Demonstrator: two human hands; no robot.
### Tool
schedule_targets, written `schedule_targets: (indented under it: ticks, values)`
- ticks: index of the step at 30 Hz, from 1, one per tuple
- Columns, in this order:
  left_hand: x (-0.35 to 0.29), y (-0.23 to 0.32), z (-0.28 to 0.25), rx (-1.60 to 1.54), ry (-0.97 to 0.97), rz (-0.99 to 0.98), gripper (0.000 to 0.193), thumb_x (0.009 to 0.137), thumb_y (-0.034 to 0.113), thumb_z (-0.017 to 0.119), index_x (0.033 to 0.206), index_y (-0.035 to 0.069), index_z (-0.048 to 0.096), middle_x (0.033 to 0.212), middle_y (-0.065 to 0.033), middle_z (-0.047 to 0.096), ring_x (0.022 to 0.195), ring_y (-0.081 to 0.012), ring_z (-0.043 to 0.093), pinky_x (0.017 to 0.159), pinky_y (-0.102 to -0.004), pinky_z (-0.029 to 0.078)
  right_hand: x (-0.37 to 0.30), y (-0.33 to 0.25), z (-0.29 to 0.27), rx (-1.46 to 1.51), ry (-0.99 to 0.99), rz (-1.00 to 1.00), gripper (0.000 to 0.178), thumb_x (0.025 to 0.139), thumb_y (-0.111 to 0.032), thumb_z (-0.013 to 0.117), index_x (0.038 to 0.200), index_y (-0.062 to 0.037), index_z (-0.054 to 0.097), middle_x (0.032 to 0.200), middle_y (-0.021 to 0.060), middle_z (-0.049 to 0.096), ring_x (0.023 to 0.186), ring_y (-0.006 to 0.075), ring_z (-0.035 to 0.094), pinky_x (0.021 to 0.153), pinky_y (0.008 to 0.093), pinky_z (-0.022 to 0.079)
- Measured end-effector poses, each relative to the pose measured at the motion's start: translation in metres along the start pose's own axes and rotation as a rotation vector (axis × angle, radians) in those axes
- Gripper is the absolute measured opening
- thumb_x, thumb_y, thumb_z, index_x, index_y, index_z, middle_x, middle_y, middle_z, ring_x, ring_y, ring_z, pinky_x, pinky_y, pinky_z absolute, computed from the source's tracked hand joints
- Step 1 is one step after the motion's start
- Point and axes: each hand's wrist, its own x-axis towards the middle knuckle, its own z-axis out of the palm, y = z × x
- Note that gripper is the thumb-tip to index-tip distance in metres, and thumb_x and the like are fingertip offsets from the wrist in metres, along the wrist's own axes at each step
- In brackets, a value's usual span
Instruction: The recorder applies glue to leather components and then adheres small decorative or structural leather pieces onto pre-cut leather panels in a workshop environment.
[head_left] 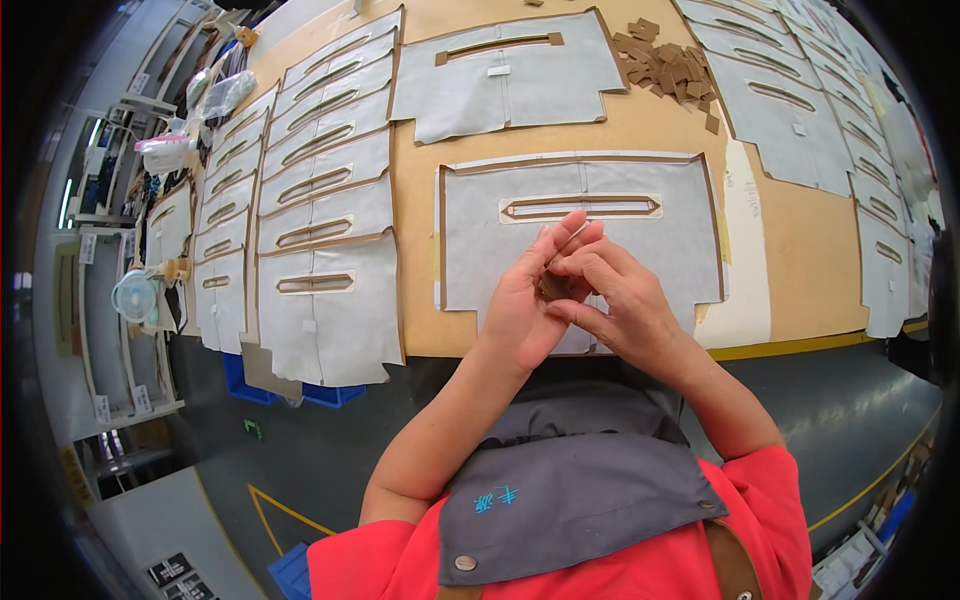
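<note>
My two hands meet over the near edge of a light grey panel (660,260) with brown edges. My left hand (520,305) is half closed, palm up, around small brown pieces (553,286). The fingers of my right hand (630,300) are bent in and pressed against these pieces; whether one is pinched between them is hidden. A thin pale strip shows by the fingertips. Just beyond the hands, the panel has a long narrow slot (582,207) in a cream frame.
Overlapping rows of similar panels (320,255) cover the table's left side, with more panels (800,120) at the right. Another panel (540,90) lies farther back, beside a heap of brown square pieces (670,65). A small fan (135,297) and shelves stand at the left.
</note>
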Motion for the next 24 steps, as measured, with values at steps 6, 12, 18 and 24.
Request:
schedule_targets:
  ticks: [6,12,18,24]
  values:
    - [0.001,-0.009,-0.001,-0.006,0.044,0.0,0.04,0.105,0.026,0.041,0.14,0.006,0.045,0.133,-0.0103,0.055,0.128,-0.0223,0.048,0.108,-0.0373,0.04,-0.005,0.011,0.002,-0.084,0.05,-0.107,0.03,0.08,-0.008,0.072,0.108,-0.0028,0.065,0.096,0.0104,0.062,0.087,0.0273,0.062,0.074,0.0355,0.052]
    - [0.004,-0.012,-0.001,-0.006,0.079,0.014,0.04,0.105,0.027,0.04,0.138,0.005,0.047,0.134,-0.0087,0.055,0.129,-0.0228,0.048,0.107,-0.0372,0.041,-0.009,0.016,-0.001,-0.074,0.093,-0.118,0.025,0.085,-0.003,0.067,0.11,-0.0037,0.067,0.094,0.0115,0.065,0.081,0.0273,0.065,0.07,0.0343,0.053]
    - [-0.001,-0.009,0.0,-0.02,0.169,-0.022,0.036,0.1,0.026,0.055,0.13,0.004,0.056,0.116,-0.0046,0.06,0.096,-0.0113,0.059,0.079,-0.0246,0.051,0.001,0.005,-0.031,-0.016,0.198,0.041,0.023,0.089,0.001,0.06,0.11,-0.0042,0.066,0.092,0.0124,0.066,0.081,0.026,0.066,0.069,0.0326,0.052]
    - [0.004,-0.018,0.003,0.542,0.141,0.108,0.023,0.09,0.015,0.071,0.109,0.004,0.066,0.078,0.0075,0.056,0.059,-0.0007,0.037,0.049,-0.018,0.027,-0.009,0.01,-0.032,0.048,0.215,0.166,0.017,0.092,-0.004,0.062,0.108,-0.0023,0.063,0.09,0.01,0.066,0.082,0.0203,0.065,0.073,0.0311,0.052]
